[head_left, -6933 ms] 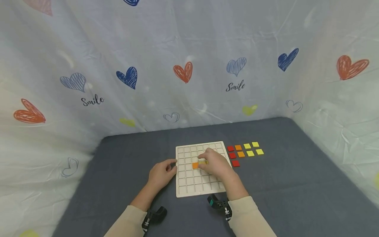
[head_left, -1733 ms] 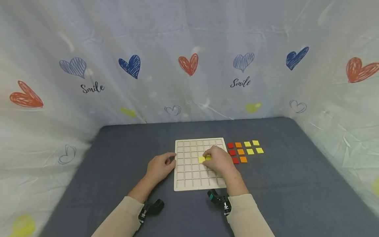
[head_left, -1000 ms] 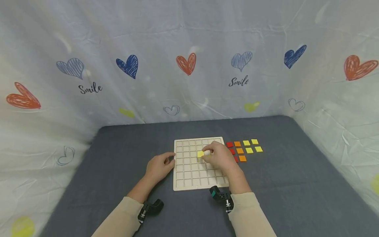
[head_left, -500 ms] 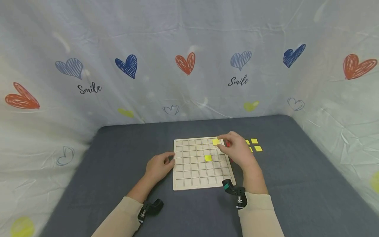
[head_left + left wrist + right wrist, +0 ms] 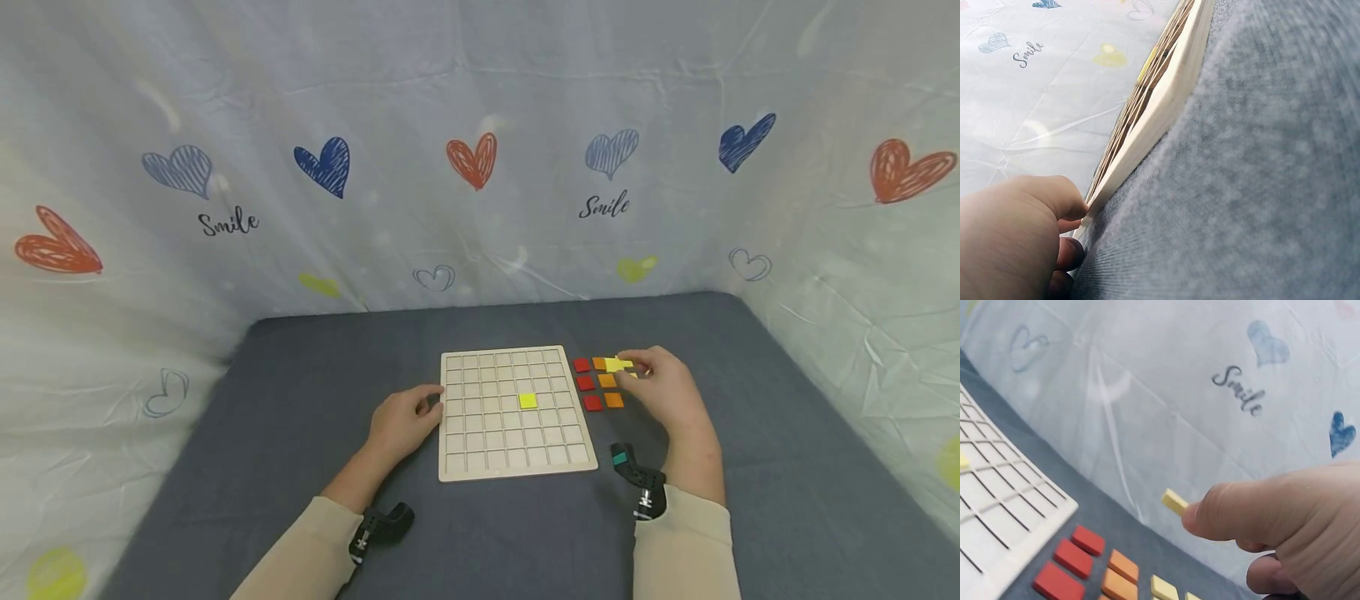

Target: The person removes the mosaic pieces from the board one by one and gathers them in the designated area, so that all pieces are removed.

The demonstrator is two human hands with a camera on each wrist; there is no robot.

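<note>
My right hand (image 5: 663,392) pinches a thin yellow square tile (image 5: 617,365) between thumb and index finger, over the coloured tiles to the right of the board. In the right wrist view the tile (image 5: 1175,502) pokes out past the fingertip, raised above the table. A pale wooden grid board (image 5: 487,454) lies flat; one yellow tile (image 5: 528,401) sits in a cell right of its middle. My left hand (image 5: 401,423) stays at the board's left edge, index fingertip against the rim. In the left wrist view, the left hand's (image 5: 1016,234) other fingers hang loosely bent below it.
Beside the board's right edge lie a column of red tiles (image 5: 585,383) and one of orange tiles (image 5: 607,381). Yellow tiles (image 5: 1164,588) lie next to them, mostly hidden by my right hand in the head view. Dark grey cloth (image 5: 337,358) covers the table; a heart-printed curtain (image 5: 390,100) surrounds it.
An orange tile has left the board and joined the orange column. My right hand has lifted one of two yellow tiles off the board and carried it right. The left hand stays at the edge.
</note>
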